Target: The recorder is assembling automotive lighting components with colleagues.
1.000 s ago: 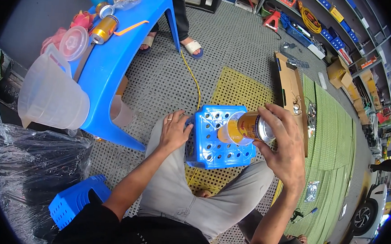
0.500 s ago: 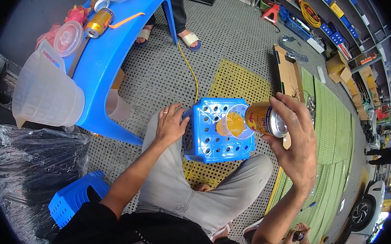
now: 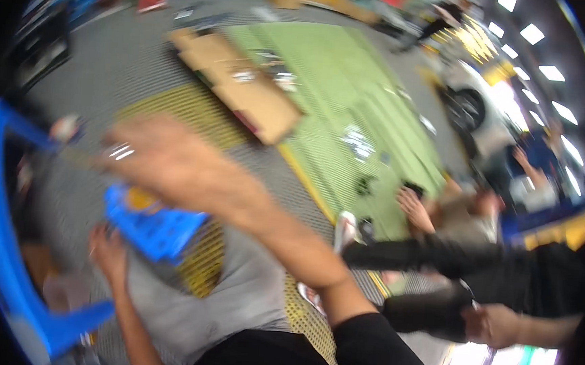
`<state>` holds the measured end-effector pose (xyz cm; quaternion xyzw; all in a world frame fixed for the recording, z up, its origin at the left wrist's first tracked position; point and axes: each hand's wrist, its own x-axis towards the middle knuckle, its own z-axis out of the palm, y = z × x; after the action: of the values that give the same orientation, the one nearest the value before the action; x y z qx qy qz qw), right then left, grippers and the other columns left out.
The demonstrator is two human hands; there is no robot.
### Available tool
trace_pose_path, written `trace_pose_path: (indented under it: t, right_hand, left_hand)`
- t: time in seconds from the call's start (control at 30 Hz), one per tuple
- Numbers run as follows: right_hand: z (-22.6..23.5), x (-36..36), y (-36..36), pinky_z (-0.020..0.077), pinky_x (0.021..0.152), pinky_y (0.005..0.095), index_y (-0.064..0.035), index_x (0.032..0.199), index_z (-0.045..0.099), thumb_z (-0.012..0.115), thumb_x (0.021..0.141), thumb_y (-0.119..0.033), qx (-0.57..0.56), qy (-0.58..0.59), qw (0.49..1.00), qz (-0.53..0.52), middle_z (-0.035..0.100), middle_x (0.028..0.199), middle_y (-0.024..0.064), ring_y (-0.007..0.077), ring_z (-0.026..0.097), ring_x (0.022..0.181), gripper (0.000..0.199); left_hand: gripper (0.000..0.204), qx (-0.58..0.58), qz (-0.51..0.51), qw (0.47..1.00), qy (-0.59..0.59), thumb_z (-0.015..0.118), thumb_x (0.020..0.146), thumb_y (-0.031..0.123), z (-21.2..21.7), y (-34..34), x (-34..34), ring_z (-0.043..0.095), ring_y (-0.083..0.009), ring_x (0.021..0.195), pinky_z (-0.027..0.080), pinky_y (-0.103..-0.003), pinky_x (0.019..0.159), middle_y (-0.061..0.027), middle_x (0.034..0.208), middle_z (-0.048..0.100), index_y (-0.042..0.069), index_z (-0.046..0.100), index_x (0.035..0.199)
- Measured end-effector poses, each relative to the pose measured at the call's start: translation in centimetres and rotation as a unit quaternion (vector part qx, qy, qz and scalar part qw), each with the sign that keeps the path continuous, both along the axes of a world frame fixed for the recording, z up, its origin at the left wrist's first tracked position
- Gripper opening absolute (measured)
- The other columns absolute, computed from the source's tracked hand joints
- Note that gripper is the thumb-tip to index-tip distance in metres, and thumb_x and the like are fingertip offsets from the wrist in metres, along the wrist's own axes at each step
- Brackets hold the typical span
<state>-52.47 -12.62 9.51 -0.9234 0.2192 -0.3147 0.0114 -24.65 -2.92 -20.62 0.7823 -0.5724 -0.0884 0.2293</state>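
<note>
Blue plastic stool (image 3: 158, 233), blurry orange drink (image 3: 142, 200) near its far edge, right hand (image 3: 149, 153) near it, its grip too blurry to tell, left hand (image 3: 108, 254) beside the stool's left edge, grip spread

- The head view looks from the wearer's own head, through a wide fisheye lens with dark corners.
- It faces down and toward the wearer's right, with the grey trousers (image 3: 249, 274) left of centre and ceiling lights (image 3: 552, 73) at upper right.
- The right forearm (image 3: 289, 233) passes close below; the green mat (image 3: 352, 112) lies farther off.
- Blur smears the view.
</note>
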Motion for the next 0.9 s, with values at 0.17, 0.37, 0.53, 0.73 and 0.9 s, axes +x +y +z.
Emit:
trace_pose_path:
  t: [0.17,0.37,0.53,0.73,0.9]
  right_hand:
    - [-0.2,0.3,0.6,0.0477,0.087,0.0385,-0.0141,0.118,0.068,0.077,0.074,-0.018,0.014,0.09,0.994,-0.056,0.06,0.106,0.0072,0.0234,0.058,0.105,0.045]
    - [-0.9,0.6,0.8,0.0458,0.087,0.0387,-0.014,0.122,0.066,0.077,0.074,-0.021,-0.025,0.033,0.998,-0.043,0.06,0.111,0.0072,0.0232,0.058,0.105,0.049]
    - [-0.5,0.4,0.8,0.0445,0.093,0.0397,-0.0127,0.129,0.063,0.07,0.081,-0.017,0.024,0.039,0.998,-0.045,0.06,0.126,0.0094,0.0244,0.058,0.115,0.048]
    - [-0.5,0.1,0.8,0.0444,0.097,0.0399,-0.014,0.133,0.061,0.071,0.082,-0.018,0.051,0.071,0.995,-0.049,0.058,0.136,0.0104,0.025,0.057,0.123,0.051]
    - [-0.7,0.5,0.7,0.0438,0.1,0.0409,-0.0151,0.134,0.06,0.075,0.078,-0.016,0.035,0.027,0.998,-0.048,0.057,0.138,0.0106,0.0256,0.056,0.126,0.058]
  left_hand:
    - [0.037,-0.037,-0.031,0.998,-0.032,0.062,0.096,0.025,0.8,0.0,0.1,0.052,-0.0382,0.129,0.038,-0.049,0.109,-0.017,0.139,0.055,0.002,0.062,0.125]
    - [0.032,0.005,-0.011,0.999,-0.053,0.062,0.097,0.023,2.0,0.2,-1.2,0.046,-0.034,0.133,0.032,-0.051,0.109,-0.0127,0.14,0.052,0.005,0.061,0.123]
    - [0.033,-0.008,-0.001,1.0,-0.024,0.063,0.095,0.021,3.4,0.6,-1.7,0.047,-0.0348,0.132,0.031,-0.051,0.11,-0.0135,0.139,0.052,0.004,0.062,0.123]
    - [0.035,-0.003,0.006,1.0,0.013,0.066,0.092,0.02,3.5,0.6,-1.7,0.044,-0.0353,0.133,0.03,-0.05,0.112,-0.0139,0.138,0.052,0.003,0.062,0.122]
    - [0.036,-0.003,0.01,1.0,0.016,0.067,0.091,0.021,3.9,0.7,-1.4,0.045,-0.0357,0.133,0.031,-0.05,0.112,-0.0155,0.138,0.052,0.002,0.063,0.121]
